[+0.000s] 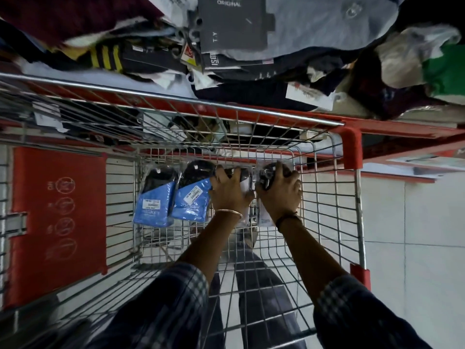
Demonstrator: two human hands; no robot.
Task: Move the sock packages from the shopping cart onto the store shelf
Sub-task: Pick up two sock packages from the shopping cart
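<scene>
**Both hands down on sock packages at the far end of the cart**

Nearest the camera, two forearms in checked sleeves (176,298) reach down into the wire shopping cart (334,222). The left wrist carries a thin bangle (229,212), the right a dark band (286,219).

On the cart floor, towards its far edge, the sock packages lie in a row. The left hand (230,191) is spread flat, fingers curled over the top of a pale sock package (245,182) that it mostly hides; whether it has truly gripped it I cannot tell. The right hand (281,191) is closed around a dark bundled sock package (266,176), just beside the first, thumb tucked against it. The two hands nearly touch.

Left of the left hand lie two blue-carded sock packages: the nearer blue package (192,197) is touching the left hand's fingers, and the outer blue package (156,200) lies just beside it, both with dark socks showing above the blue card.

At the cart's left end stands a red flap (57,222) with printed warning symbols.

Beyond the cart's far rim runs the red-edged store shelf (377,127), piled with folded clothing and a grey box (232,23) marked ORIGINAL.
</scene>
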